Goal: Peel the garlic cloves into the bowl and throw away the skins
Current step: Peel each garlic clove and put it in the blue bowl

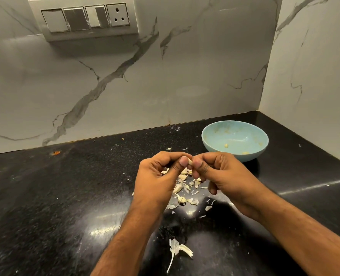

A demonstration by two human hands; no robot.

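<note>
Head view: left hand (157, 176) and right hand (221, 176) each pinch one garlic clove (190, 161) between thumb and fingertips, above skins (183, 186) on the desk (65, 196), near the bowl (235, 140).

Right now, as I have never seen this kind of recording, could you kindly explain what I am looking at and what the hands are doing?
There is no machine here: a person wears a camera on the head, so this single picture looks forward and down at their own two bare hands. The left hand and right hand together pinch a small garlic clove between the thumbs and fingers, peeling it. Below them, a scatter of skins lies on the black counter, with one larger skin piece nearer the camera. Behind the right hand stands a light blue bowl holding a few pale bits. A switch panel is on the marble wall.
</note>
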